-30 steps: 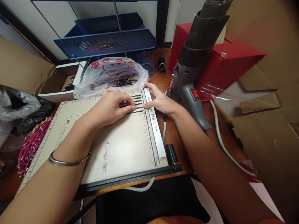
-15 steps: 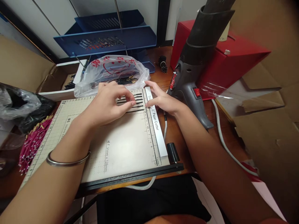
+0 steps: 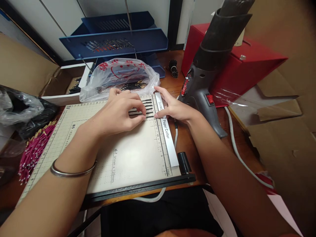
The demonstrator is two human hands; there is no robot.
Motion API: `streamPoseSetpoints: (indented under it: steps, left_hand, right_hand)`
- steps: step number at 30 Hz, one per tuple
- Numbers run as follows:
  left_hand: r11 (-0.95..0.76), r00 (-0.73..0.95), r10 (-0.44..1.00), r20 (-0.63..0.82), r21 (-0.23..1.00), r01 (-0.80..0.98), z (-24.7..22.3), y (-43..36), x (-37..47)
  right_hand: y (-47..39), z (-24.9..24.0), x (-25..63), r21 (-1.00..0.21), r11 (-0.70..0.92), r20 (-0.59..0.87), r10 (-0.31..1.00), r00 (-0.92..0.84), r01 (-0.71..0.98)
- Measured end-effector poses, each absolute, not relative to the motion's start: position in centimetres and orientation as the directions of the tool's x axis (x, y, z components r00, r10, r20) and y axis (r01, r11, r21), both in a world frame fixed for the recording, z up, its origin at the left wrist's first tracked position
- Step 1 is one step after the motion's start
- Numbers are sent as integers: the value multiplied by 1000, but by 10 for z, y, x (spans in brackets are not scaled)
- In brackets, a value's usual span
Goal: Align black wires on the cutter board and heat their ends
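Observation:
Several short black wires (image 3: pixel 149 113) lie side by side across the paper cutter (image 3: pixel 138 154), their right ends at its ruler strip. My left hand (image 3: pixel 120 110) arches over them from the left. Its thumb and index fingertip come together at the wire nearest me, and the other fingers are curled and partly hidden. At the cutter's right edge, my right hand (image 3: pixel 176 107) straddles the white labelled guard strip (image 3: pixel 168 141). Its thumb tip touches near the right end of the nearest wire, while its index finger stretches away toward the far corner, apart from the thumb.
A clear plastic bag (image 3: pixel 120 70) holding black wires with gold tips sits behind the cutter. To the right stand a grey heat gun (image 3: pixel 207 75) and a red box (image 3: pixel 254 62). Magenta wires (image 3: pixel 36 154) lie left. The cutter's black handle (image 3: pixel 184 162) is at the near right corner.
My left thumb and index finger have shifted toward me, down to the nearest wire. My right thumb has slid slightly the same way along the ruler strip. The view has shifted a little.

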State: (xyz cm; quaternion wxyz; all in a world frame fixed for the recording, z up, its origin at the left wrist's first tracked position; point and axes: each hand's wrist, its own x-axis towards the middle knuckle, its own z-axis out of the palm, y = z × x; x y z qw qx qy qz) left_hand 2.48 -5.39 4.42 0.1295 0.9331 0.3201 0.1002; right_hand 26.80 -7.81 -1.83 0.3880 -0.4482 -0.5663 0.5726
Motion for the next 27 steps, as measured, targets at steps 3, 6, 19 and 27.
streamPoseSetpoints:
  steps: [3, 6, 19, 27]
  left_hand:
    - [-769, 782, 614, 110, 309, 560, 42, -54, 26]
    - [-771, 787, 607, 106, 318, 552, 41, -54, 27]
    - [-766, 786, 610, 95, 324, 555, 39, -53, 28]
    - [-764, 785, 613, 90, 321, 560, 40, -54, 28]
  right_hand:
    - [-79, -17, 268, -995, -64, -84, 955, -285, 79]
    - [-79, -18, 268, -996, -49, -68, 956, -286, 72]
    - [-81, -15, 267, -996, -58, -75, 955, -286, 68]
    - [-82, -13, 267, -993, -91, -107, 951, -291, 69]
